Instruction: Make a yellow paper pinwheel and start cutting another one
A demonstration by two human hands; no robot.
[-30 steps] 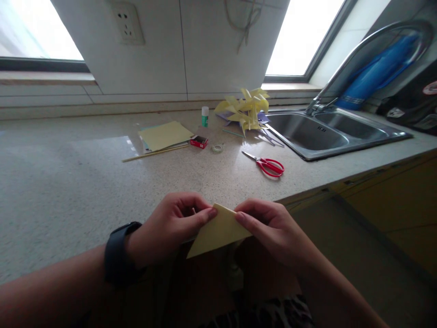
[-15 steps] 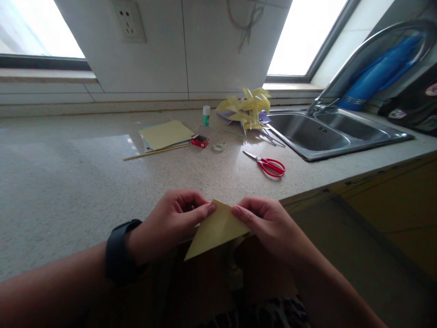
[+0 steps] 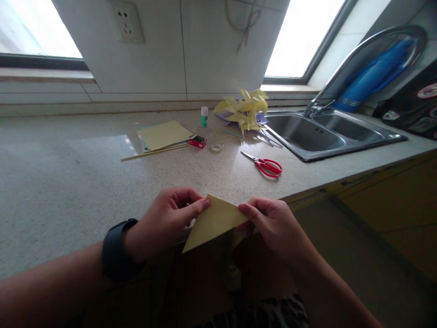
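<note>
Left hand: the left hand point(image 3: 164, 223) is pinching the upper corner of the folded yellow paper point(image 3: 213, 223), thumb and forefinger closed tight on it and the other fingers curled in behind.
Wrist: a dark wristwatch point(image 3: 116, 250) is sitting on that left arm, low in the head view.
Right hand: the right hand point(image 3: 276, 228) is gripping the paper's right-hand corner between thumb and fingertips, closed down to a pinch with nothing else in it.
Paper: it is showing as a flat triangle, hanging in the air between the two hands, just off the front edge of the worktop point(image 3: 68, 182) and not resting on it.
Axis: the paper's long line is running from its free tip, low and to the left, up toward the right hand; the short top edge is spanning from one pinch to the other.
Reach: both hands are on it, one at each end of that top edge, so neither is nearer; the lower tip is dangling free under the left hand.
Mid worktop: red-handled scissors point(image 3: 264, 165) are lying well beyond the right hand, blades pointing left.
Further back: a tape roll point(image 3: 216, 148), a small red box point(image 3: 198, 142), a wooden stick point(image 3: 153, 152) and yellow sheets point(image 3: 165, 135) are lying close together.
Far edge: a glue stick point(image 3: 204, 116) is standing upright beside a heap of yellow paper pinwheels point(image 3: 245, 111), just left of the steel sink point(image 3: 307, 134).
</note>
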